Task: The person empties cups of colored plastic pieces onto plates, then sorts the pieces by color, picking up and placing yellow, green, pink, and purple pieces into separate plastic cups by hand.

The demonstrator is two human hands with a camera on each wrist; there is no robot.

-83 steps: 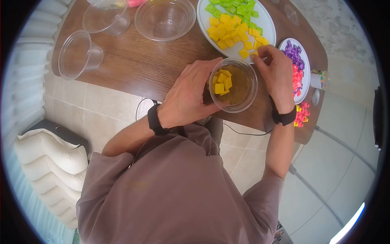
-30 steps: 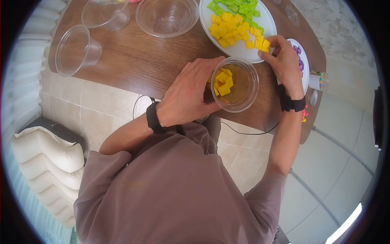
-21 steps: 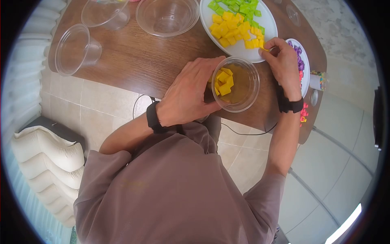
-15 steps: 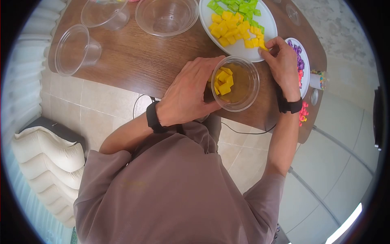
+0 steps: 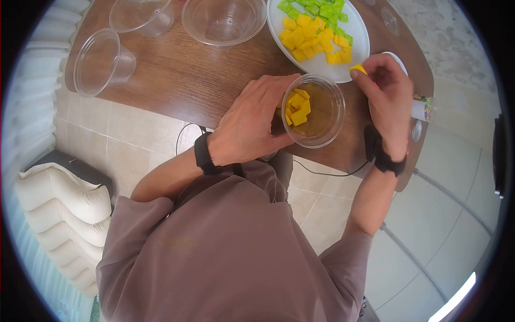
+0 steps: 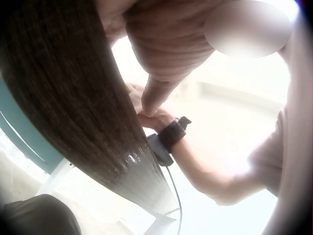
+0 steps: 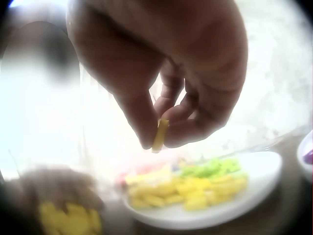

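Note:
My left hand (image 5: 249,123) grips a clear plastic cup (image 5: 326,115) from its left side near the table's front edge. Several yellow squares (image 5: 298,107) lie in the cup, heaped toward that hand. Between thumb and fingertips, my right hand (image 5: 390,99) pinches one small yellow square piece (image 5: 358,68), seen edge-on as a thin yellow piece (image 7: 160,135) in the right wrist view. This hand is to the right of the cup, just off the rim of a white oval plate (image 5: 358,49). Yellow pieces (image 5: 306,38) and shiny green pieces (image 5: 324,8) share that plate.
A clear bowl (image 5: 224,24) and two clear cups, one tipped-looking cup (image 5: 96,61) at the left, stand on the brown table (image 5: 188,70). Behind my right hand, a second white plate (image 5: 398,60) is mostly hidden. A jar of coloured bits (image 5: 421,108) is at the right edge.
My right hand has picked a yellow piece off the oval plate and drawn it back toward me and right. It now covers most of the second plate. My left hand and the cup stay put.

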